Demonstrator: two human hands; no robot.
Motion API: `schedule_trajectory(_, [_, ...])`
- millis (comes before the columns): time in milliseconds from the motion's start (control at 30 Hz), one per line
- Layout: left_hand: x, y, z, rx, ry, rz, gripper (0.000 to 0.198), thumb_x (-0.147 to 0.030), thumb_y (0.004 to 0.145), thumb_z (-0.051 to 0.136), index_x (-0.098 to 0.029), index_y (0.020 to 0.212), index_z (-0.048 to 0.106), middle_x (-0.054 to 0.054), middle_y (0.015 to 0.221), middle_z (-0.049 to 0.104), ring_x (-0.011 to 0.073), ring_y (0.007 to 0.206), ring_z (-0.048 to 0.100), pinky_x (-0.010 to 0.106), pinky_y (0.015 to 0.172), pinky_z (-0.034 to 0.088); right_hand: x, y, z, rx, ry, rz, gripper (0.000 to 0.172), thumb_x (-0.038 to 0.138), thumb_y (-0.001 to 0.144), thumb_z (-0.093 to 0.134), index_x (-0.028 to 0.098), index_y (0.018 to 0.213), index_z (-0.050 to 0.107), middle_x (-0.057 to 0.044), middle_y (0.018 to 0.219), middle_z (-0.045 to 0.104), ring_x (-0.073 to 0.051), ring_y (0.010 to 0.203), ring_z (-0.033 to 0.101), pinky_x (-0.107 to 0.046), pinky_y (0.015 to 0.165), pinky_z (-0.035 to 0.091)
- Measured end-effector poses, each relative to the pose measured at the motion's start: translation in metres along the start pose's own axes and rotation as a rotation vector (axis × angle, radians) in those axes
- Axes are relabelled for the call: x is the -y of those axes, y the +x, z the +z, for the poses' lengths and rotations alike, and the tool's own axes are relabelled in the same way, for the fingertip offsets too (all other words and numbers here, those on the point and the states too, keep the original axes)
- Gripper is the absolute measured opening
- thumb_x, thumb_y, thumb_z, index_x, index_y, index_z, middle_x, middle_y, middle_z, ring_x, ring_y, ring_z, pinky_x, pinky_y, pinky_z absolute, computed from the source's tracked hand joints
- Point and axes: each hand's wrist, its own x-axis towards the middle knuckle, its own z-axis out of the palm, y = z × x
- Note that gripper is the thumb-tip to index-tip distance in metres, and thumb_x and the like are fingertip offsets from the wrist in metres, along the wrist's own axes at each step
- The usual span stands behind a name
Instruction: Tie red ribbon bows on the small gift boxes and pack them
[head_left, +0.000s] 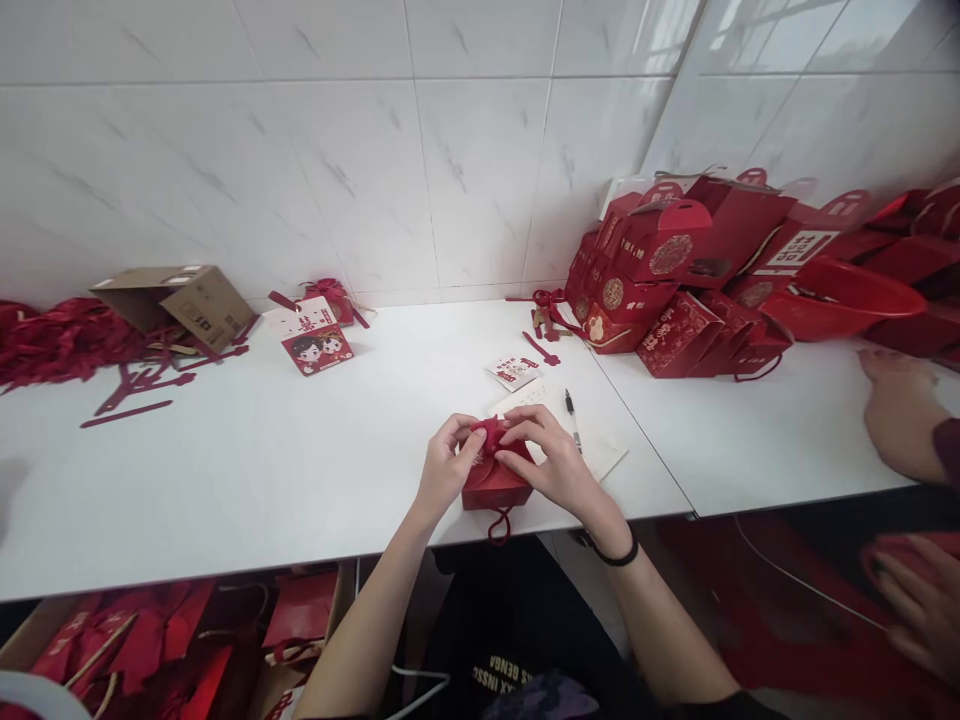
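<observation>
A small red gift box (496,488) rests near the table's front edge, with a dark red cord loop (499,524) hanging at its near side. On its top is a red ribbon bow (490,436). My left hand (448,468) pinches the bow from the left, thumb on top. From the right, my right hand (553,455) holds the bow's other side with curled fingers; its fingertips partly cover the ribbon. A pen (572,415) and some paper (606,462) lie just beyond my right hand. A printed card (514,372) lies farther back.
Stacked red gift boxes (637,270) and a red plastic basin (855,300) stand at right. A cardboard box (180,305), ribbon strips (139,395) and a printed box (319,345) are left. Another person's hand (900,400) rests at right. Below the table sits a carton of red bags (150,640).
</observation>
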Motion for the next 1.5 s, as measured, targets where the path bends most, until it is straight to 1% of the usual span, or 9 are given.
schedule_trajectory(167, [-0.001,0.000,0.001,-0.006,0.027,0.010,0.016,-0.035,0.081,0.054,-0.019,0.079,0.054,-0.002,0.068,0.057,0.0120,0.064,0.051,0.024,0.063,0.041,-0.002,-0.003,0.002,0.037,-0.063,-0.026,0.008,0.023,0.083,0.060,0.022,0.091,0.064,-0.010,0.108,0.052,-0.023,0.104,0.054,-0.040,0.084,0.052])
schedule_trajectory(300, [-0.001,-0.001,0.000,-0.018,0.054,0.043,0.016,-0.035,0.083,0.053,-0.020,0.079,0.055,-0.001,0.071,0.058,0.0132,0.068,0.052,0.025,0.066,0.041,0.000,-0.002,0.005,-0.007,-0.073,-0.065,0.012,0.019,0.087,0.054,0.021,0.088,0.066,-0.010,0.107,0.053,-0.021,0.097,0.058,-0.039,0.082,0.054])
schedule_trajectory(467, [0.001,-0.013,-0.002,-0.166,0.183,0.154,0.014,-0.033,0.082,0.053,-0.020,0.080,0.058,0.003,0.083,0.060,0.0179,0.084,0.055,0.028,0.078,0.041,0.000,-0.005,-0.003,-0.045,-0.094,-0.142,0.019,0.019,0.089,0.050,0.025,0.092,0.068,-0.009,0.104,0.055,-0.022,0.098,0.056,-0.040,0.077,0.055])
schedule_trajectory(700, [0.013,-0.033,-0.004,-0.275,0.150,0.055,0.013,-0.031,0.081,0.052,-0.020,0.074,0.055,0.001,0.076,0.056,0.0157,0.077,0.052,0.027,0.073,0.039,-0.009,-0.021,-0.025,-0.019,-0.313,-0.216,0.018,0.018,0.087,0.052,0.027,0.095,0.066,-0.009,0.102,0.056,-0.022,0.094,0.056,-0.040,0.075,0.051])
schedule_trajectory(833, [0.011,-0.034,-0.005,-0.216,0.089,-0.017,0.017,-0.033,0.079,0.053,-0.019,0.069,0.051,-0.001,0.068,0.051,0.0136,0.066,0.046,0.026,0.065,0.036,0.005,-0.026,-0.021,-0.091,-0.287,0.022,0.014,0.030,0.089,0.050,0.021,0.091,0.061,-0.008,0.086,0.056,-0.020,0.080,0.056,-0.034,0.068,0.048])
schedule_trajectory(933, [0.005,-0.031,-0.006,-0.136,0.054,-0.079,0.027,-0.038,0.079,0.052,-0.019,0.063,0.045,-0.003,0.060,0.043,0.0118,0.059,0.040,0.024,0.059,0.033,0.016,-0.026,-0.012,-0.018,-0.238,0.315,0.037,0.042,0.092,0.038,0.021,0.064,0.048,-0.001,0.058,0.048,-0.014,0.053,0.045,-0.027,0.050,0.039])
schedule_trajectory(1000, [0.003,-0.028,-0.006,-0.114,0.063,-0.099,0.032,-0.041,0.080,0.051,-0.019,0.059,0.040,-0.004,0.056,0.038,0.0110,0.056,0.036,0.024,0.056,0.031,0.019,-0.024,-0.005,0.040,-0.207,0.433,0.046,0.049,0.092,0.035,0.021,0.055,0.039,0.001,0.049,0.042,-0.013,0.046,0.039,-0.026,0.046,0.032])
schedule_trajectory(1200, [0.007,-0.024,-0.010,-0.074,0.025,-0.116,0.034,-0.039,0.078,0.051,-0.019,0.055,0.035,-0.005,0.054,0.032,0.0098,0.053,0.032,0.023,0.052,0.027,0.009,-0.014,0.004,0.021,-0.083,0.532,0.038,0.053,0.080,0.052,0.021,0.059,0.048,0.002,0.049,0.044,-0.013,0.046,0.041,-0.025,0.047,0.032])
schedule_trajectory(1500, [0.019,-0.026,-0.012,-0.086,0.008,-0.093,0.032,-0.037,0.079,0.048,-0.020,0.056,0.034,-0.004,0.055,0.034,0.0108,0.056,0.034,0.024,0.055,0.031,-0.015,-0.006,-0.015,0.241,0.251,0.605,0.038,0.052,0.074,0.058,0.017,0.061,0.052,0.001,0.060,0.052,-0.012,0.057,0.045,-0.025,0.054,0.035])
